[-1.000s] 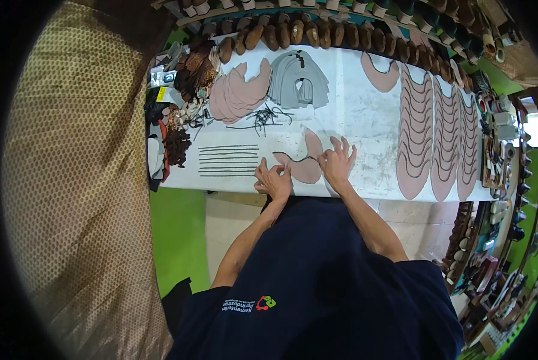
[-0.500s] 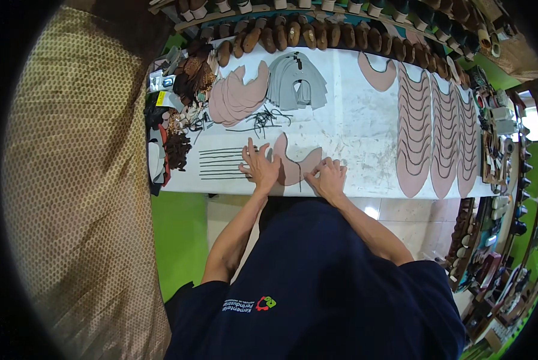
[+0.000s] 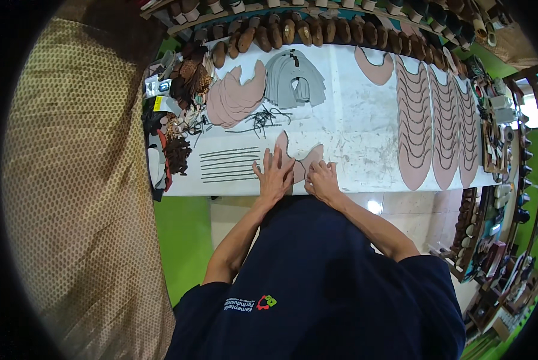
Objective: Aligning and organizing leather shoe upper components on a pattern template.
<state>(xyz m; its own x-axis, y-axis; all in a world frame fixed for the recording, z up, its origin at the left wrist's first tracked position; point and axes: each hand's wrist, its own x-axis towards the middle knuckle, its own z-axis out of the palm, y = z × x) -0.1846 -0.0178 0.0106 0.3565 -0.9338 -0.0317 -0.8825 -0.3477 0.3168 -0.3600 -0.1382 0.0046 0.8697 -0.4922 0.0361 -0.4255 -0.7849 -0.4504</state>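
A pink, curved shoe-upper piece lies at the table's front edge, in front of me, its two horns pointing away. A dark thin cord shows along part of its inner curve. My left hand rests on its left side with fingers spread, thumb near the middle. On its right side, my right hand has its fingers curled together against the piece; whatever they pinch is hidden. Several dark cut cords lie in parallel rows left of my left hand.
Stacks of pink pieces and grey pieces lie farther back, by tangled dark cords. Overlapping pink pieces with dark-edged curves form columns at right. Brown shoe lasts line the back; clutter fills the left end.
My left hand has moved right, onto the piece's left side. My right hand has shifted slightly left and its fingers are more curled. The cord's loose end below the piece no longer shows.
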